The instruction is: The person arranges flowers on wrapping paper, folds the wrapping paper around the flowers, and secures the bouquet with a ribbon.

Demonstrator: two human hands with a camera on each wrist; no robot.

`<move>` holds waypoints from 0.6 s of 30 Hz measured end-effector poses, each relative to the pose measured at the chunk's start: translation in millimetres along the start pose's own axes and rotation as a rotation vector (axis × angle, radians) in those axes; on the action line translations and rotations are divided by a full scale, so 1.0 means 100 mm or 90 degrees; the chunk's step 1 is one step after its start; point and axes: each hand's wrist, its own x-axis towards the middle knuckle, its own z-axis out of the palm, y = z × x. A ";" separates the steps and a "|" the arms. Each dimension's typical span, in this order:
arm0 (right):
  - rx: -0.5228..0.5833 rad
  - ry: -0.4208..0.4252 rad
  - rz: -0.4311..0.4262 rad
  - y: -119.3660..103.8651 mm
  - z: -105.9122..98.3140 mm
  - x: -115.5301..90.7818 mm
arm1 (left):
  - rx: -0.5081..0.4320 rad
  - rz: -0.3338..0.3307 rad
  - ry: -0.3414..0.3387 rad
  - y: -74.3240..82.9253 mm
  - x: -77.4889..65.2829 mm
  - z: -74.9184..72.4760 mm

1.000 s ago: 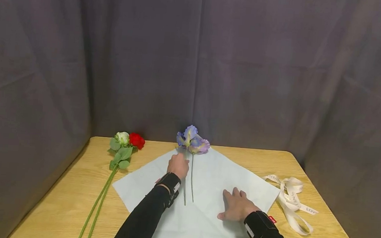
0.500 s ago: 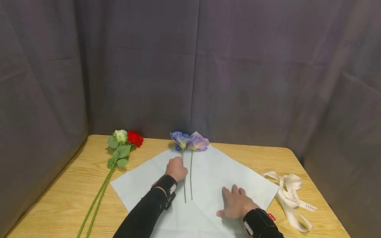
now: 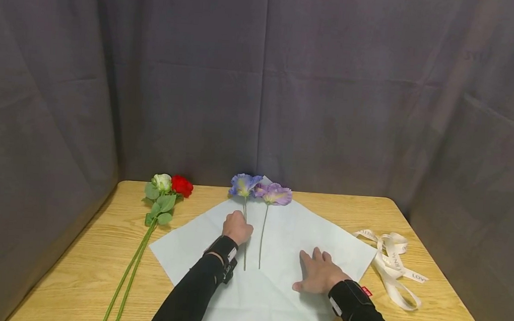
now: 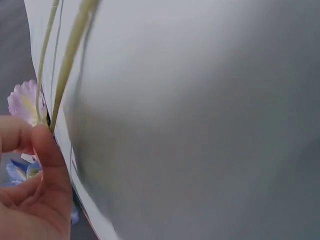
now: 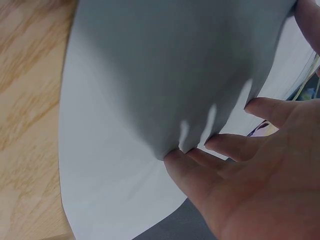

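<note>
My left hand (image 3: 237, 227) pinches the stem of a blue iris-like flower (image 3: 244, 185) between thumb and fingers, as the left wrist view also shows. The bloom reaches over the far corner of a pale sheet of wrapping paper (image 3: 247, 299). Just right of it lies a purple flower (image 3: 275, 194), its thin stem (image 3: 262, 240) running down the sheet about parallel. On the right half of the sheet my right hand (image 3: 318, 274) rests with spread fingers, and in the right wrist view its fingertips (image 5: 172, 156) touch the paper.
A white rose (image 3: 162, 182) and a red flower (image 3: 182, 186) with long green stems lie on the wooden table (image 3: 84, 258) at the left. At the right is a loosely looped white ribbon (image 3: 392, 269) with lettering. Grey curtains (image 3: 332, 111) enclose the back and sides.
The blue flower has come down from a raised tilt and now lies left of the purple one, with a wider gap between stems. The right hand stays in place.
</note>
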 end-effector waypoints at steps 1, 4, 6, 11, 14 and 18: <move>-0.003 0.000 0.000 0.00 0.00 0.00 | -0.005 0.000 0.009 0.01 -0.01 -0.01; -0.009 0.004 0.002 0.01 0.01 0.01 | -0.019 0.016 0.031 0.06 -0.01 -0.03; -0.009 0.004 0.002 0.02 0.00 0.01 | -0.023 0.027 0.042 0.08 0.01 -0.04; 0.006 0.001 0.005 0.02 0.00 0.01 | -0.032 0.042 0.045 0.08 0.01 0.00; 0.009 0.000 0.008 0.01 0.01 0.01 | -0.034 0.040 0.036 0.05 -0.01 0.05; 0.004 -0.001 0.007 -0.01 0.01 0.01 | -0.031 0.042 0.012 0.02 -0.04 0.12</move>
